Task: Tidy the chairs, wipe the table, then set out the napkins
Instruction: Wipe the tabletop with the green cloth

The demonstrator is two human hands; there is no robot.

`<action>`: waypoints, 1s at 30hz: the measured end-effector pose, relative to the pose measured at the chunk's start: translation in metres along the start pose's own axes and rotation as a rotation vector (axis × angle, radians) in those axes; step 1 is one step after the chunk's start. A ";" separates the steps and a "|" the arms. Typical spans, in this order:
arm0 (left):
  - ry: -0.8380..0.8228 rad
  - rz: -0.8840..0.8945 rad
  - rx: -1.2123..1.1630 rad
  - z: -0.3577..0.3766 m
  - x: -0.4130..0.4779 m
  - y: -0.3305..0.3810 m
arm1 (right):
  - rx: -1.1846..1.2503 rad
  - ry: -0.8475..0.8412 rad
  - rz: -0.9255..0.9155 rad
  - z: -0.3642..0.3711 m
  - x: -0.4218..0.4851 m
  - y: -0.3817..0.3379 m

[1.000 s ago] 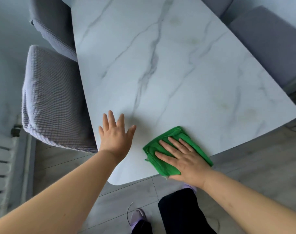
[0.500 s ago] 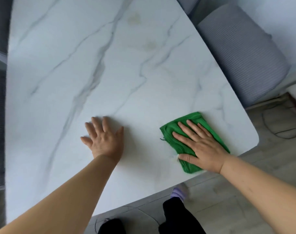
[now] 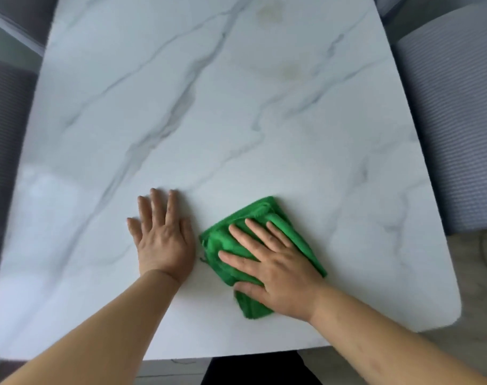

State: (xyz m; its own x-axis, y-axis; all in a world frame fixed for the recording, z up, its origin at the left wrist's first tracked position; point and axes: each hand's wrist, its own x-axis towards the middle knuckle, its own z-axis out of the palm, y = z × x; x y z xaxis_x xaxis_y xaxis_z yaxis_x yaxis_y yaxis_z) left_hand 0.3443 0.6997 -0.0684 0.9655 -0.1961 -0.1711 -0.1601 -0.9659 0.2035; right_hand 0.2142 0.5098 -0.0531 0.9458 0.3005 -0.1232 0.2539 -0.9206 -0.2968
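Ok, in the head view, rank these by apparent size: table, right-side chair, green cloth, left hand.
1. table
2. right-side chair, cut off by the frame
3. green cloth and left hand: about alike, cloth partly hidden under the right hand, so unranked

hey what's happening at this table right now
A person is wiping the white marble-look table. The right hand presses a folded green cloth flat near the front edge, and the left hand rests open on the bare top beside it. Faint yellowish marks show farther up. A grey chair stands on the right. No napkins are in view.
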 end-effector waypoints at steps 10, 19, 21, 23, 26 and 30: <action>0.022 0.007 -0.015 0.006 -0.001 -0.001 | -0.081 0.171 0.796 -0.080 0.166 0.188; -0.025 -0.014 -0.049 -0.003 0.001 0.004 | -0.115 0.046 0.041 -0.027 0.081 0.046; -0.029 0.000 -0.036 -0.003 -0.002 0.003 | -0.147 0.033 0.011 -0.035 0.047 0.087; -0.024 0.000 -0.027 -0.003 0.000 0.003 | -0.196 0.075 0.120 -0.054 0.056 0.145; -0.012 0.022 -0.003 -0.005 0.001 0.002 | -0.173 0.150 0.446 -0.082 0.129 0.211; 0.033 0.004 0.027 -0.001 0.000 0.002 | -0.116 0.146 0.474 -0.082 0.224 0.193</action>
State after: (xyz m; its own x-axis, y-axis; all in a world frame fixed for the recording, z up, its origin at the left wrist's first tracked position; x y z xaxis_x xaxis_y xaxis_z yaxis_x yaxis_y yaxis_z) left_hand 0.3439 0.6980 -0.0666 0.9712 -0.1944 -0.1380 -0.1689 -0.9695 0.1776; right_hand 0.4912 0.3790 -0.0603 0.9787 -0.1877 -0.0830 -0.1975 -0.9713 -0.1323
